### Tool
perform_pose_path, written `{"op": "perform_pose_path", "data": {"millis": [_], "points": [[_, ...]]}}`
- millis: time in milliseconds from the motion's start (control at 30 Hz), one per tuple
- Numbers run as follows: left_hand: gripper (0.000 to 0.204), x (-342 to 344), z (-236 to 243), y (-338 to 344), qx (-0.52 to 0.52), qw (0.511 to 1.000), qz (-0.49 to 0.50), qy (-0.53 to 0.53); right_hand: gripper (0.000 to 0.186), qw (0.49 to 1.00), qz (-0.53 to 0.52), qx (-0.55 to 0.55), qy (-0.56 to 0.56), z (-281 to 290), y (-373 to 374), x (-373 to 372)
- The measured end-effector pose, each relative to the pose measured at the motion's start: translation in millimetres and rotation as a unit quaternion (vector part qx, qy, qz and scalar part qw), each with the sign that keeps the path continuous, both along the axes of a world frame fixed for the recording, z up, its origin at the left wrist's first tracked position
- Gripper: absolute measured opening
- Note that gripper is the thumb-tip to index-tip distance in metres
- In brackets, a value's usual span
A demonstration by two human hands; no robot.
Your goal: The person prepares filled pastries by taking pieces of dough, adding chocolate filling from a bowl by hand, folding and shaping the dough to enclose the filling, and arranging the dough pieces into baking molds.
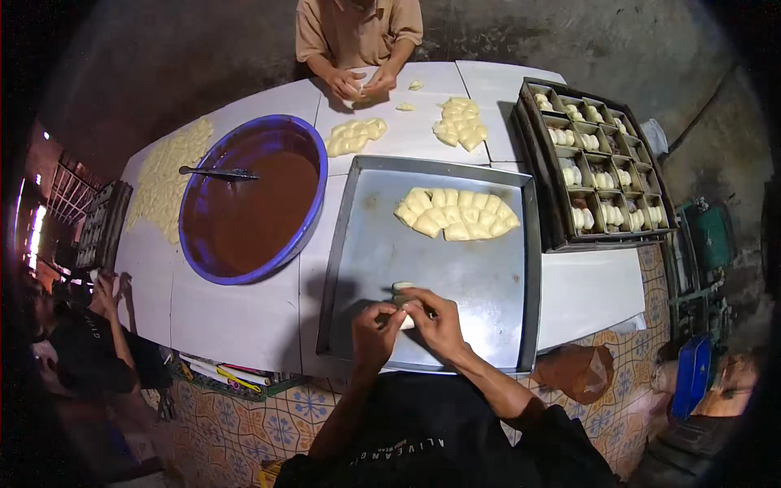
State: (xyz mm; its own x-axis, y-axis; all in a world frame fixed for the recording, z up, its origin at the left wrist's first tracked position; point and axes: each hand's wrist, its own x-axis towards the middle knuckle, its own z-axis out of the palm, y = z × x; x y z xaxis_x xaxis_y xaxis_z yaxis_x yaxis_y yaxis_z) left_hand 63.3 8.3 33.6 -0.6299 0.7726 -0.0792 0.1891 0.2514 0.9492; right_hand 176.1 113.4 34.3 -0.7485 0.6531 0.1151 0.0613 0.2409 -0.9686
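Over the near part of a shallow metal tray [423, 272], my left hand [376, 335] and my right hand [435, 325] meet with fingertips pinched on a small piece of pale dough [407, 322]. My fingers partly cover it. Just beyond them another pale piece [402, 286] shows, partly hidden. Farther back in the same tray lies a cluster of dough pieces [457, 214] packed side by side. Left of the tray stands a blue basin [313, 213] of brown filling [264, 215], with a utensil [220, 172] resting across its rim.
A dark rack of square molds [547, 220] holding dough stands at right. Across the table a co-worker's hands [362, 84] work a dough piece near two dough clusters [356, 137]. Many dough pieces [167, 175] cover the far left. Another person [89, 342] is at the left edge.
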Motion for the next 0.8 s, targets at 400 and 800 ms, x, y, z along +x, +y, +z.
{"op": "perform_pose_path", "data": {"millis": [400,800], "points": [[0.016,-29.4,-14.4,-16.1,0.147,0.985,0.056,0.069,0.036,0.995,0.069,-0.017,-0.075,-20.1,61.6,-41.0],[0.011,-33.6,-74.6,-59.0,0.065,0.982,0.153,0.087,0.051,0.958,0.192,0.167,-0.132,-63.5,74.1,-41.2]]}}
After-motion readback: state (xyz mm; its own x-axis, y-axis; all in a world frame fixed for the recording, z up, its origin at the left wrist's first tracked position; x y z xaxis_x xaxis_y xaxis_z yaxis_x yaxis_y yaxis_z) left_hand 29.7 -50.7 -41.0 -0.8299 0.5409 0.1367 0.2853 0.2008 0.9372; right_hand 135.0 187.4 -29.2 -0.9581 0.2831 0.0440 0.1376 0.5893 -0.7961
